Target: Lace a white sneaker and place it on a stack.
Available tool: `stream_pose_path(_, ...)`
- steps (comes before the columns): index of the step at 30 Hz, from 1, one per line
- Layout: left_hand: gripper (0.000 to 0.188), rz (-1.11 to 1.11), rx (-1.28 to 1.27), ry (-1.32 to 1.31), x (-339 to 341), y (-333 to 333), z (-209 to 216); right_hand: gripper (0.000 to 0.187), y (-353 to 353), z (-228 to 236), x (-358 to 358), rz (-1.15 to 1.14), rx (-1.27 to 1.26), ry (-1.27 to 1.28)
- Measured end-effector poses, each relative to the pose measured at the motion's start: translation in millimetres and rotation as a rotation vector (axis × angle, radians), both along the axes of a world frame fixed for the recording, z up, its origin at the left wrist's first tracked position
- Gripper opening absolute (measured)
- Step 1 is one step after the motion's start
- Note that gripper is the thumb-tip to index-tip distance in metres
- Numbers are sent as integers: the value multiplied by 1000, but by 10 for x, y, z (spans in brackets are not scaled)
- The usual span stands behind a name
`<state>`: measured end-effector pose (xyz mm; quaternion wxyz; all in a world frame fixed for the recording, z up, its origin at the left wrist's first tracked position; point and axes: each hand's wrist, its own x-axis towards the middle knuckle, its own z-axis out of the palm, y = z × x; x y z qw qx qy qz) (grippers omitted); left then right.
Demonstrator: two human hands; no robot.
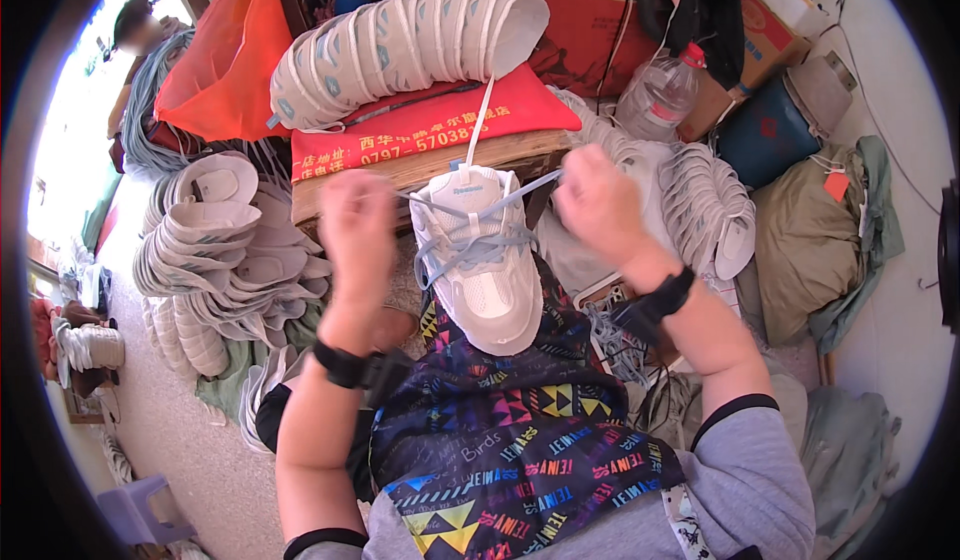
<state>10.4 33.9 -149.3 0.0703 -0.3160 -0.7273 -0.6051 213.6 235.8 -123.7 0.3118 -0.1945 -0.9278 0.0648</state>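
Note:
A white and grey shoe upper [490, 295] hangs toe-down over my lap, against the edge of a wooden bench [390, 195]. Its blue-grey shoelace [480, 228] crosses over the tongue, and the two ends run out to either side. My left hand [357, 222], somewhat blurred, is closed at the left end of the lace. On the other side my right hand [603, 200] pinches the right end, drawn out from the top of the shoe upper. A white cord [482, 120] rises from the tongue to the row of stacked uppers [410, 55] on the bench.
A red cloth [430, 130] lies under that row. Piles of uppers [205, 245] lie left of the bench, with more uppers [708, 205] at the right. An orange bag [230, 60], a clear plastic bottle [658, 95] and a purple stool [147, 510] stand around.

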Motion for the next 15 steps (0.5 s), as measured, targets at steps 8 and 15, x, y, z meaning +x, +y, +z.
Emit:
stream_pose_path(8, 24, 335, 130, -366, -1250, -1100, -458, 13, 1149, 377, 790, -521, 29, -47)
stream_pose_path(15, 25, -183, -271, 219, 429, -488, -246, 22, 124, 75, 19, 259, -158, -32)
